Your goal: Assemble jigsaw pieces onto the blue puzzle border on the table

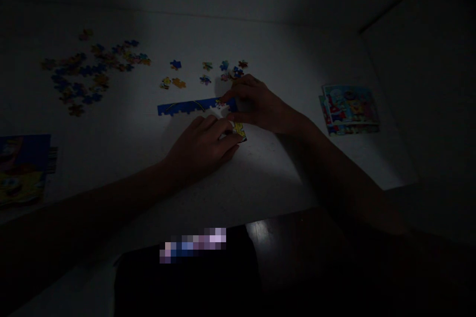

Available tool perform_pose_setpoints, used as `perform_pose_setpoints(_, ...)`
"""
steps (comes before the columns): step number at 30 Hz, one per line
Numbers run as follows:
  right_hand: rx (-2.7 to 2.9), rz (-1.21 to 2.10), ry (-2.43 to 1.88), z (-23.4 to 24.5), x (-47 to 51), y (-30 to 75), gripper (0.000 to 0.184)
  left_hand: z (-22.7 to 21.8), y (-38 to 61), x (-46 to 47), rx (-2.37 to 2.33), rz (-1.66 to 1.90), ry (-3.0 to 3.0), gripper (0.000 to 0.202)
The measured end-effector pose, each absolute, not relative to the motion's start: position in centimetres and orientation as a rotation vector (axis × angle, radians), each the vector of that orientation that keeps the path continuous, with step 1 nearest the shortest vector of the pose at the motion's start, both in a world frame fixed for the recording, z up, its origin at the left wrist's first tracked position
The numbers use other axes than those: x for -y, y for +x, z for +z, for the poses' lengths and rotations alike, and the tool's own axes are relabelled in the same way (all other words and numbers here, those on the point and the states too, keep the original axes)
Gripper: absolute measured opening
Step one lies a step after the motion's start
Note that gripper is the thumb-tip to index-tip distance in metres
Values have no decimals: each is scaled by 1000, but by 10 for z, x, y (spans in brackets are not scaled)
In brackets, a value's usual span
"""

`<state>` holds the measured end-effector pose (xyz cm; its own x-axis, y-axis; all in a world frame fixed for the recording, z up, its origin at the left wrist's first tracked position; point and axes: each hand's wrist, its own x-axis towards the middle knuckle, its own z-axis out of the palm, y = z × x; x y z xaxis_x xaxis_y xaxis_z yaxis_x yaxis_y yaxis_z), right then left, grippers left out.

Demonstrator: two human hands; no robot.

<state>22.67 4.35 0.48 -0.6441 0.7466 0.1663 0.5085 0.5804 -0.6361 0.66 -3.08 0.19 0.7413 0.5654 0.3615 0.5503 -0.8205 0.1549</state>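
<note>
A strip of joined blue jigsaw puzzle pieces [186, 107] lies on the white table, with a yellow section [240, 130] running down at its right end. My left hand [208, 141] rests just below the strip, fingers curled, with thumb and forefinger at the yellow section. From the right, my right hand [258, 101] reaches over the corner. Its forefinger touches a small multicoloured puzzle piece [219, 104] at the strip's lower edge, and its thumb is bent in below. The hands partly hide the corner, and the dim light blurs finer detail.
Loose puzzle pieces [80, 74] lie scattered at the far left. Several more pieces [205, 79] sit behind the strip. Cartoon picture cards [351, 106] are stacked at right, and a cartoon-printed package [24, 168] is at left. The table's front edge [282, 215] runs below.
</note>
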Motion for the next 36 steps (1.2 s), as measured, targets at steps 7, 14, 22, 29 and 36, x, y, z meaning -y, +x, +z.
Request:
perform_pose_setpoints(7,2388,771,-974,-1,-46,228,62,2,7,31,-901,671,2937,29)
perform_pose_setpoints(14,2378,750,-950,-3,-48,230,56,1,7,32,-895,694,2941,26)
perform_pose_setpoints(22,2406,742,-953,-2,-49,231,58,-2,8,32,-917,712,2946,25)
perform_pose_setpoints(29,2415,707,-966,-3,-48,230,58,-1,7,33,-913,705,2953,24)
perform_pose_setpoints(36,2420,706,-976,-2,-49,230,64,-2,9,33,-933,730,2971,23)
